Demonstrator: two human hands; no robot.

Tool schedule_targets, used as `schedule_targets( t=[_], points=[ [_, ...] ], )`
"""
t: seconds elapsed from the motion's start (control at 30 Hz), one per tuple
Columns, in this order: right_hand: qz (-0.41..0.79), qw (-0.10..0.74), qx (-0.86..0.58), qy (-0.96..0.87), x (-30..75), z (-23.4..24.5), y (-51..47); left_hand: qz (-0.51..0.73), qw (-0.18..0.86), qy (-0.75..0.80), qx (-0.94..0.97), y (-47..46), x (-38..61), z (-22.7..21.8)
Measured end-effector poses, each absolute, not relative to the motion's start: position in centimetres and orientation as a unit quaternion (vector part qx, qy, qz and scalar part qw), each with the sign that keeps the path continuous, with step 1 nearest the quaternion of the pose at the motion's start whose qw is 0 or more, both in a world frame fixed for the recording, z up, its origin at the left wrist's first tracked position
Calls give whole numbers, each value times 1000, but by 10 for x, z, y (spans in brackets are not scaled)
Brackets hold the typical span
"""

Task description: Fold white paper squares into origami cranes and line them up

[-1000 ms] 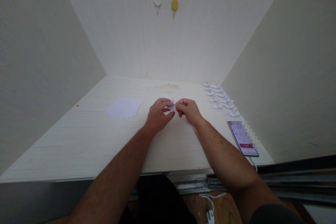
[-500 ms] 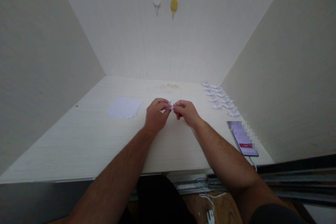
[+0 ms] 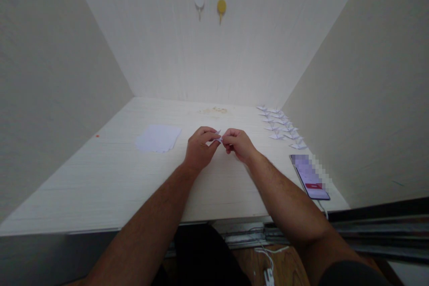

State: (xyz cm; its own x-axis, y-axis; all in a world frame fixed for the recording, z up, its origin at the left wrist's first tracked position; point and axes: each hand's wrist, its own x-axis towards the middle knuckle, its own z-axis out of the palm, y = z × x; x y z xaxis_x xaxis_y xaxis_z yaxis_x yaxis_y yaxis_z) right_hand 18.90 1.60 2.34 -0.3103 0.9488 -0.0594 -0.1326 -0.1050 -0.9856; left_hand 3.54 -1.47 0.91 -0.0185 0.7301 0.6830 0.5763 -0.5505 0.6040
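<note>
Both hands meet over the middle of the pale wooden desk [image 3: 100, 178]. My left hand [image 3: 198, 149] and my right hand [image 3: 238, 144] pinch a small folded piece of white paper [image 3: 218, 136] between their fingertips, just above the desktop. Only a small tip of the paper shows between the fingers. A stack of white paper sheets [image 3: 158, 137] lies to the left of my left hand.
Several small folded white paper figures [image 3: 281, 127] lie in rows at the back right of the desk. A phone [image 3: 310, 176] with a lit screen rests by the right edge, a white cable hanging from it. Walls close in on three sides; two hooks [image 3: 210, 3] hang on the back wall.
The hands have barely shifted, edging slightly left while their fingers keep working the folded paper. Nothing else on the desk has moved.
</note>
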Motion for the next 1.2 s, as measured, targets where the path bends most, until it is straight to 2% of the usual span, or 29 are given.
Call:
schedule_targets(
  t=[0.2, 0.37, 0.57, 0.7, 0.83, 1.2],
  points=[
    [636, 418, -404, -508, 191, 24, 17, 541, 169, 451, 689, -13, 34, 8],
    [605, 438, -401, -530, 190, 21, 18, 550, 191, 454, 675, -10, 33, 7],
    [442, 497, -393, -635, 186, 16, 15, 565, 240, 465, 638, -4, 32, 0],
    [317, 498, -403, -700, 186, 16, 11, 579, 313, 459, 596, -2, 32, -3],
    [264, 489, -413, -721, 187, 17, 10, 588, 364, 453, 563, -4, 32, 1],
    [192, 468, -403, -763, 186, 14, 13, 566, 336, 467, 591, -4, 30, 4]
  ],
)
